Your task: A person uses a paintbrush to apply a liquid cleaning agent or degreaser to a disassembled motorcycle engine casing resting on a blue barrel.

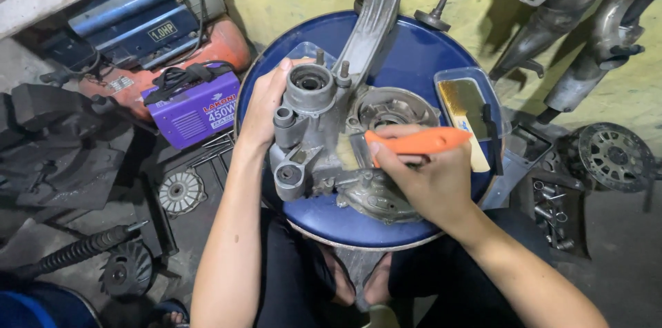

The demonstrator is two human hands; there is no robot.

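Work surface: a round blue drum top (414, 52) is seen at frame centre, viewed from above by the head camera.
Main part: a grey metal engine casing (324, 135) is laid on the drum top, with its long arm (372, 18) running off toward 12 o'clock.
Left hand: the left hand (265, 104) is laid against the casing's 9 o'clock side, fingers curled round the edge near the round bore (309, 83); the casing is gripped and steadied.
Right hand: the right hand (424, 176) is closed around the orange handle of a paintbrush (407, 142), which is pinched between thumb and fingers.
Brush position: the bristles are pointed toward 9 o'clock and are touching the casing near its middle, just beside the circular housing (389, 111).
Tray: a clear plastic tray (469, 104) holding yellowish liquid is set at 3 o'clock of the casing, just beside the brush handle's end.
Surroundings, 9 to 10 o'clock: a purple welding unit (196, 111) and an orange compressor tank (221, 49) are noted on the floor.
Surroundings, 3 o'clock: a round finned wheel part (614, 156) is noted on the floor, well apart from the drum.
Surroundings, 7 o'clock: a black coil spring shock (76, 252) and a toothed disc (127, 269) are recorded.
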